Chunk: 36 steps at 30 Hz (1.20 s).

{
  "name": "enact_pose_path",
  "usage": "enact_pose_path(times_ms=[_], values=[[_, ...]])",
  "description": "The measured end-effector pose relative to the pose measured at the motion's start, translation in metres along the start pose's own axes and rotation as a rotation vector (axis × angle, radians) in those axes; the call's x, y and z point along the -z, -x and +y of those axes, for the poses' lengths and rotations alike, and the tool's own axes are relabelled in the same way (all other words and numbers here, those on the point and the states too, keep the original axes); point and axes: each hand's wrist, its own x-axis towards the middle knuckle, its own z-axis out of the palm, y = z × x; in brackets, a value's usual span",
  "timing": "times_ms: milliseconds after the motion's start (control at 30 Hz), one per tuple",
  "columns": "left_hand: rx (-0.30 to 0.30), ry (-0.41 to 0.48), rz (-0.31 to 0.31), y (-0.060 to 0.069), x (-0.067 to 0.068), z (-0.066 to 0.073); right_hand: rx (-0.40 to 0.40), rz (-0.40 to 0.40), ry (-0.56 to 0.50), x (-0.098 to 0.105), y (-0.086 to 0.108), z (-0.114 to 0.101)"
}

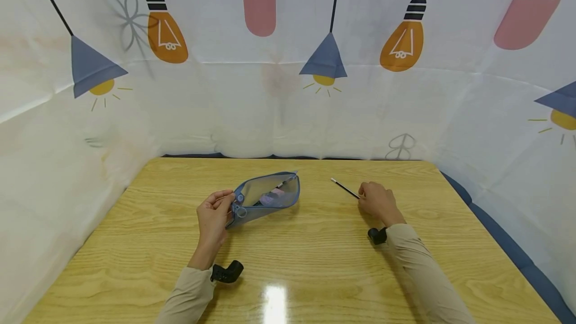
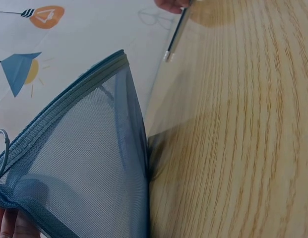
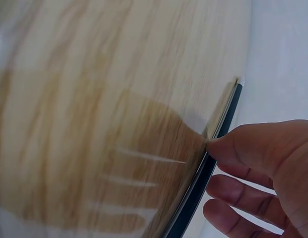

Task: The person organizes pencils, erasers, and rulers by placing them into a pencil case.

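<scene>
A blue mesh zip pencil case (image 1: 265, 211) lies tilted left of the table's middle, its mouth unzipped. My left hand (image 1: 214, 216) grips its left end near a ring-shaped zipper pull (image 1: 241, 212). Inside, a purple-and-pink item (image 1: 272, 197) and a slim pencil-like stick show; their kinds are unclear. Further right, my right hand (image 1: 377, 201) pinches a dark pencil (image 1: 344, 187) with a white end, which points left toward the case. In the right wrist view, the thumb and fingers (image 3: 238, 191) touch the pencil (image 3: 193, 186) just at the tabletop.
The wood-grain table (image 1: 310, 264) stretches around both hands. Behind it hangs a white cloth (image 1: 279, 99) printed with lamps and bulbs. Dark blue fabric (image 1: 504, 239) runs along the table's right edge. Each wrist wears a small black camera (image 1: 227, 271).
</scene>
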Motion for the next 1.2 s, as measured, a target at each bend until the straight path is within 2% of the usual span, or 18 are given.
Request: enact_pose_path(times_ms=[367,733,900,1200], values=[[0.005,-0.001,0.006,-0.0002,-0.0006,-0.0002,0.042,0.014,0.034,-0.0006,-0.0017,-0.0007],[-0.005,0.014,-0.001,0.0013,-0.0006,0.001,0.051,0.003,0.051,-0.002,-0.001,0.0007],[-0.008,0.008,-0.007,0.0017,-0.0002,0.001,0.03,0.001,0.037,-0.0015,0.0006,0.0003],[0.005,-0.01,0.001,0.0003,0.0001,0.0002,0.009,-0.059,0.028,0.0007,0.0016,-0.0005]])
